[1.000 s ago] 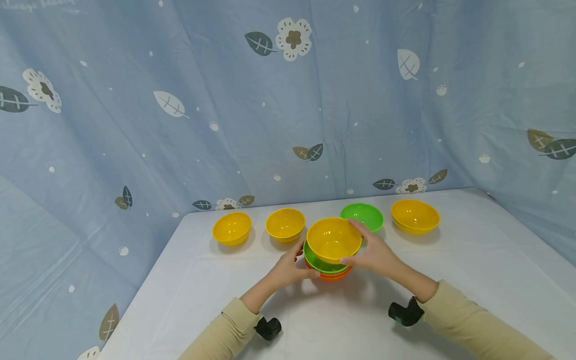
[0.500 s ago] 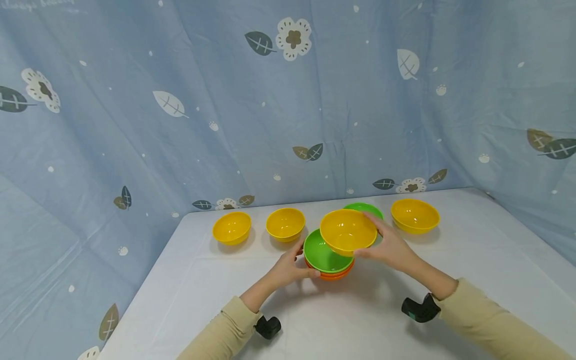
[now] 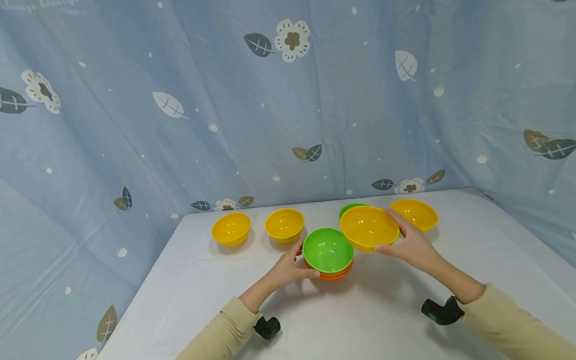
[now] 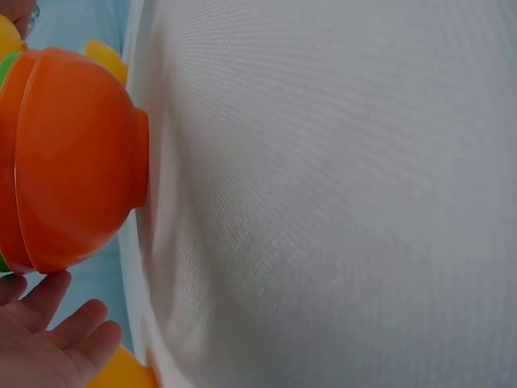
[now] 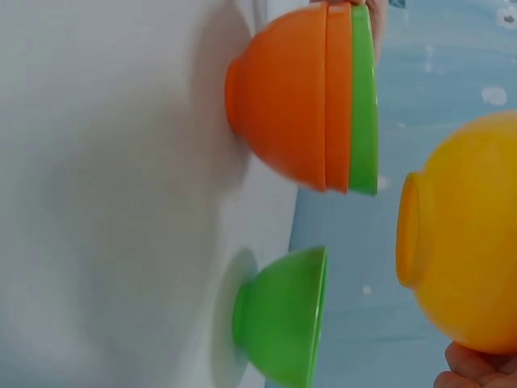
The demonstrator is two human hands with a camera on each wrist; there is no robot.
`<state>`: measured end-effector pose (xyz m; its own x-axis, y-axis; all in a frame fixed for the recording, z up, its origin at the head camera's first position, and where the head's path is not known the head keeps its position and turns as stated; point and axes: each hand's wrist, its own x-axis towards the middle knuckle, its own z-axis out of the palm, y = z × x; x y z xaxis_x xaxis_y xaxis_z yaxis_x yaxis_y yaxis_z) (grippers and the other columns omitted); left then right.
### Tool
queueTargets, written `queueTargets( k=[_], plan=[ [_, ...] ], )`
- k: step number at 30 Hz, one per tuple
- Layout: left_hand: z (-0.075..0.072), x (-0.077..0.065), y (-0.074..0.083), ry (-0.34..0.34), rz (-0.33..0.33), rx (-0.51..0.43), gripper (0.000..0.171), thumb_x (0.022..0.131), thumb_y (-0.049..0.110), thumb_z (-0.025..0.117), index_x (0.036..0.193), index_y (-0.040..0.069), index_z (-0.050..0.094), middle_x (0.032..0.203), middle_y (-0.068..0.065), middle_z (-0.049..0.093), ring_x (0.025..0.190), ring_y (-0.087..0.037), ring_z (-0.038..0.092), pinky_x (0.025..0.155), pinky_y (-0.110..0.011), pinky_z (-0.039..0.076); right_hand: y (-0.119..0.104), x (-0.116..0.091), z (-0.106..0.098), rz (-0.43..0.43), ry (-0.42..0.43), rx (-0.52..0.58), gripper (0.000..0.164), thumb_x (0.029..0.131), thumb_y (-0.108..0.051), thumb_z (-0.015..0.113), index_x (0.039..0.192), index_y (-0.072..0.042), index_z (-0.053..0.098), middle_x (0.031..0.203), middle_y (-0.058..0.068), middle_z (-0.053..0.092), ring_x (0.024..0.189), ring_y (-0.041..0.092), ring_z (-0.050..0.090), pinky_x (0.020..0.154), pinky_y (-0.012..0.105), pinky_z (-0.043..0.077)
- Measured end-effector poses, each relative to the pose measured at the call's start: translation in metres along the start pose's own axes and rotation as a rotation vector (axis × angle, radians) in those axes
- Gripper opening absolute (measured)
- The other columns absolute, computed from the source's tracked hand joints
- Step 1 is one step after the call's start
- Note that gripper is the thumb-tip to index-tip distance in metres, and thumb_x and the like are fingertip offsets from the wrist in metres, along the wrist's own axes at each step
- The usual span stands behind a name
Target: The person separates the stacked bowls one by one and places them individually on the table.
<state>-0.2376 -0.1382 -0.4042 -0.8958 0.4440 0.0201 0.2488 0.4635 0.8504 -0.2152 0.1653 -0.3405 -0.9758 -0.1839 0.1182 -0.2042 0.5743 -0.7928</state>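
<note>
My right hand [image 3: 416, 245] grips a yellow bowl [image 3: 369, 227] by its right side, holding it in the air, slightly tilted. In the right wrist view this yellow bowl [image 5: 477, 234] shows its foot, apart from the stack. My left hand [image 3: 288, 267] holds the left side of a stack, thumb at the front and fingers behind. On top of that stack is a green bowl [image 3: 327, 250], nested in orange bowls [image 3: 336, 276] that stand on the table. The left wrist view shows fingertips [image 4: 52, 287] touching the orange bowl [image 4: 81, 158].
Two yellow bowls [image 3: 231, 229] [image 3: 285, 225] stand at the back left of the white-covered table [image 3: 202, 280]. A green bowl [image 3: 348, 207], partly hidden, and another yellow bowl [image 3: 416, 212] stand at the back right. A blue patterned curtain [image 3: 225, 100] hangs behind.
My right hand has lifted the yellow bowl off the stack and carried it to the right, uncovering the green bowl's inside. The left hand has stayed at the stack.
</note>
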Motion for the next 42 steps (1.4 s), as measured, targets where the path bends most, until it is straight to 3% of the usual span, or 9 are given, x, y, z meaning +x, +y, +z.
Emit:
queueTargets(
  k=[13, 21, 28, 42],
  plan=[
    [0.002, -0.001, 0.001, 0.012, -0.019, -0.004, 0.099, 0.074, 0.031, 0.076, 0.147, 0.007, 0.014, 0.145, -0.013, 0.033, 0.126, -0.034, 0.037, 0.103, -0.049, 0.033, 0.021, -0.014, -0.021, 0.055, 0.035, -0.048, 0.095, 0.077, -0.03, 0.073, 0.145, 0.002, 0.014, 0.142, 0.033, 0.02, 0.125, 0.05, 0.027, 0.097, 0.059, 0.033],
    [0.002, -0.002, 0.001, 0.021, 0.006, -0.019, 0.1, 0.074, 0.031, 0.076, 0.146, 0.003, 0.013, 0.149, -0.015, 0.024, 0.127, -0.036, 0.036, 0.103, -0.05, 0.033, 0.031, -0.023, -0.029, 0.075, 0.057, -0.081, 0.095, 0.078, -0.031, 0.072, 0.144, 0.004, 0.013, 0.142, 0.036, 0.018, 0.124, 0.052, 0.025, 0.096, 0.062, 0.032],
    [0.002, -0.002, 0.001, 0.014, 0.014, -0.028, 0.101, 0.074, 0.03, 0.076, 0.147, 0.006, 0.011, 0.15, -0.015, 0.019, 0.128, -0.035, 0.035, 0.104, -0.049, 0.031, 0.04, -0.029, -0.032, 0.085, 0.079, -0.095, 0.095, 0.079, -0.031, 0.071, 0.144, 0.005, 0.011, 0.143, 0.036, 0.015, 0.124, 0.053, 0.025, 0.095, 0.063, 0.031],
    [0.003, 0.0, -0.002, 0.014, 0.013, -0.027, 0.101, 0.074, 0.03, 0.076, 0.147, 0.008, 0.01, 0.149, -0.013, 0.023, 0.129, -0.034, 0.035, 0.104, -0.048, 0.032, 0.059, -0.042, -0.041, 0.11, 0.111, -0.126, 0.094, 0.081, -0.03, 0.069, 0.143, 0.007, 0.008, 0.142, 0.036, 0.015, 0.122, 0.054, 0.025, 0.093, 0.065, 0.031]
  ],
)
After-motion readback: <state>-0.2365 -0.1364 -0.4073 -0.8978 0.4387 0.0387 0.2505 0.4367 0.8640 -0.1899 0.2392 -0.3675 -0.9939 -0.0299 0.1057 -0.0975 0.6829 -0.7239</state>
